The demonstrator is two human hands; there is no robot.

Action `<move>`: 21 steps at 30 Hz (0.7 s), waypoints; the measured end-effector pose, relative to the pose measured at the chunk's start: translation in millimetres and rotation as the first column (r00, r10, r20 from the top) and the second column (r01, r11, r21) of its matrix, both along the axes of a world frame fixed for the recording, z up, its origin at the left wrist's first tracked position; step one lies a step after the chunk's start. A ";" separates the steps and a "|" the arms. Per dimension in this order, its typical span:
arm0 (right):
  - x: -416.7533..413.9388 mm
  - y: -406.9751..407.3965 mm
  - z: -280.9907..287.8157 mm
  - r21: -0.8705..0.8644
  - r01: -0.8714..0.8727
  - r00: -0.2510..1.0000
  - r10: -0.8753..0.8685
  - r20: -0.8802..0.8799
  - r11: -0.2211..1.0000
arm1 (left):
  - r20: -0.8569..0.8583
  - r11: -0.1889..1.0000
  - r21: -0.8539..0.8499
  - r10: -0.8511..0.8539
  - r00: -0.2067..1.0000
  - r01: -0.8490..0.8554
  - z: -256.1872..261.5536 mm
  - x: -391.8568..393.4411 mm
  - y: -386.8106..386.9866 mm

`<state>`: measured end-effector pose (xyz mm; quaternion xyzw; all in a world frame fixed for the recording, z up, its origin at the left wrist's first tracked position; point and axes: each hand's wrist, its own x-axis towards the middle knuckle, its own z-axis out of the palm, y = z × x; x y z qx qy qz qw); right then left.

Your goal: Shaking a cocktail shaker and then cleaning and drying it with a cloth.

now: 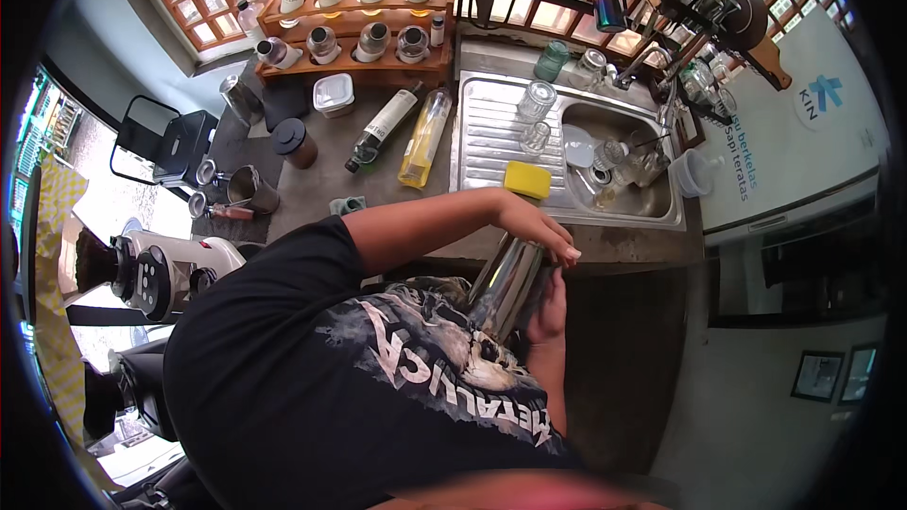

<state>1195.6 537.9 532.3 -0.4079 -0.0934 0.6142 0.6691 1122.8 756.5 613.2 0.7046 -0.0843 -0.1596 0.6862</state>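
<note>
A shiny metal cylinder point(506, 283), perhaps a shaker tin, is held close against the front of my black shirt. My left hand point(535, 227) bends over its upper end, fingers curled down past the rim. From the right side, my right hand point(549, 312) supports the dark, shaded side of the cylinder; part of that palm is hidden. The inside of the cylinder cannot be seen. Just beyond my left wrist, a yellow sponge point(527, 179) lies on the front edge of the ridged drainboard point(482, 149).
The sink basin point(648, 205) contains glasses and a plastic tub. Two bottles point(425, 138) lie on the counter beside a lidded tub point(333, 94). Stoppered bottles fill a wooden rack point(354, 71). A coffee grinder point(177, 273) stands left, a fridge point(793, 120) right.
</note>
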 end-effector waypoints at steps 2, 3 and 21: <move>-4.7 9.6 19.2 0.140 0.091 0.992 -0.077 -0.105 0.986 | 0.003 1.000 0.011 0.024 1.000 -0.024 -2.9 -3.2 2.4; -5.0 11.6 18.4 0.140 0.092 0.992 -0.078 -0.101 0.986 | 0.007 1.000 0.011 0.023 1.000 -0.023 -4.1 -2.7 2.7; -30.5 5.1 -10.3 0.125 -0.062 0.993 0.048 0.111 0.990 | -0.038 0.995 0.101 0.009 0.999 -0.005 8.2 -4.8 0.2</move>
